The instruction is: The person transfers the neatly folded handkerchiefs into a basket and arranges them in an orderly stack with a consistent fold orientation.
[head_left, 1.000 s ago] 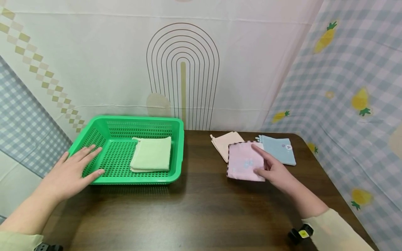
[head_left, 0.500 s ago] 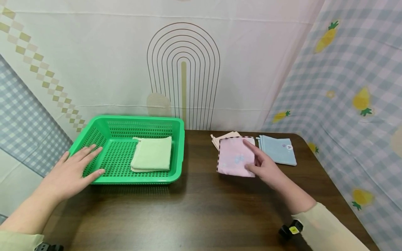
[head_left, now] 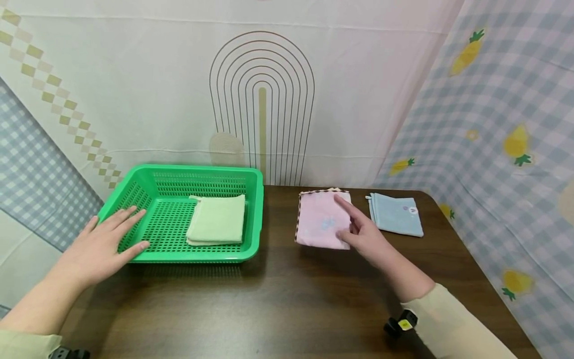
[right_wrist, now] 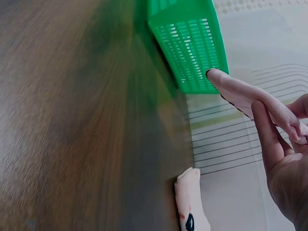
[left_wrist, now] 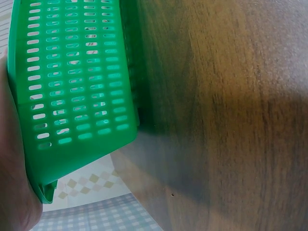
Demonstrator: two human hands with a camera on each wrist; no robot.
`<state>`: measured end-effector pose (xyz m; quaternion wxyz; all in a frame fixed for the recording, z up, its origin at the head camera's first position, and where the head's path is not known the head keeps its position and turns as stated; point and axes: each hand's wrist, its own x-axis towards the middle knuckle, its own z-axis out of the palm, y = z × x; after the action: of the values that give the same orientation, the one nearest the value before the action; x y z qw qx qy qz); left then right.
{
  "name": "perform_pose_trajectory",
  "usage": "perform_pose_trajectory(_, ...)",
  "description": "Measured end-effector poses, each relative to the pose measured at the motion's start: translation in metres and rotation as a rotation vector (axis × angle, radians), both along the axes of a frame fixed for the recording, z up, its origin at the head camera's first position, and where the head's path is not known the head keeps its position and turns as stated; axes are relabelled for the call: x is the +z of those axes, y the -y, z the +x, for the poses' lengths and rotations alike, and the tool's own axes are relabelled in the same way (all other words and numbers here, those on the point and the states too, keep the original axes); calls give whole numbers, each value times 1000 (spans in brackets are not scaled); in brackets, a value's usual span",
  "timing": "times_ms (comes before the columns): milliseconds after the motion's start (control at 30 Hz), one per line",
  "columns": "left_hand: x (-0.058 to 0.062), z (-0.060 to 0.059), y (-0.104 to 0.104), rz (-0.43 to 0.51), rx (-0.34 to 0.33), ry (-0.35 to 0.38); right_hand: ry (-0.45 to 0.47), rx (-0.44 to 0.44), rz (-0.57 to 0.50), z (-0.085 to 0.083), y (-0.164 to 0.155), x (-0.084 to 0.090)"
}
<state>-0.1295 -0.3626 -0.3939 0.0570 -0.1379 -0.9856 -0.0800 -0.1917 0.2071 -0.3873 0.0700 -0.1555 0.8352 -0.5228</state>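
Head view, left to right: a blue checked cloth (head_left: 31, 184) hangs at the far left beside a pale backdrop (head_left: 179, 89) printed with concentric arches. The left hand (head_left: 100, 247), fingers straight and spread, rests flat on the near left rim of a green perforated basket (head_left: 253, 214) that holds a folded green cloth (head_left: 217, 219). The basket stands on a dark wooden table (head_left: 269, 299). Near the table's far middle, the right hand (head_left: 365, 234) pinches the pink cloth (head_left: 319, 219) by its right edge, lifted above a peach cloth (right_wrist: 190, 199). A blue cloth (head_left: 396, 214) lies just right of it. A pineapple-print checked curtain (head_left: 506, 139) closes the right side.
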Motion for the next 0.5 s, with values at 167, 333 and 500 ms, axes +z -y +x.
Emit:
perform_pose_trajectory(167,1,0,-1,3,-2,1,-20,25,-79,-1,8,1)
perform_pose_trajectory(333,2,1,-2,3,-1,4,6,43,-169,-3,17,1)
perform_pose_trajectory(500,2,1,-1,1,1,7,39,49,-248,-4,24,2)
